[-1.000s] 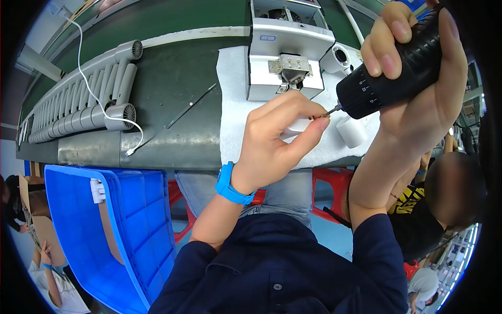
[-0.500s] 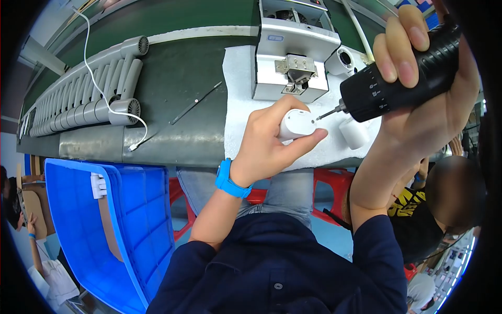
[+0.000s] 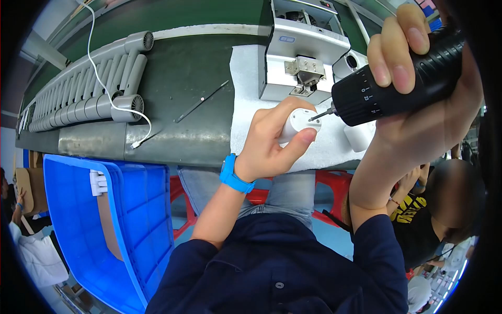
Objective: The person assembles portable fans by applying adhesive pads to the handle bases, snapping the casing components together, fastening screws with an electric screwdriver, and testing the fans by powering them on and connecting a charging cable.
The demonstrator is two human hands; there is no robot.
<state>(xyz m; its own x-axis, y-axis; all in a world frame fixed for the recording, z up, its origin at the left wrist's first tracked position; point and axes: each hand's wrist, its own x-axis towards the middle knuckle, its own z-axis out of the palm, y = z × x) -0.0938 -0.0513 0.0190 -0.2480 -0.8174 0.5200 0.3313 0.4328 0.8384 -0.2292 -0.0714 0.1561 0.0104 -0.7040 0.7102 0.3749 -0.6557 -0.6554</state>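
White numerals and tick marks line the collar [image 3: 351,98] of a black, ridged, cylindrical power screwdriver [image 3: 387,98], the figures too small and steeply tilted to be read with certainty. On the sloping face of a silver-and-black, box-shaped metal machine [image 3: 308,42], a small blue-and-white rectangular label [image 3: 286,39] carries print too fine to make out. Bold yellow capital lettering [image 3: 409,209] marks a black fabric shirt [image 3: 413,242] at right, its word turned about, creased and not surely legible.

Red stool [image 3: 334,182] above blue floor [image 3: 339,238]
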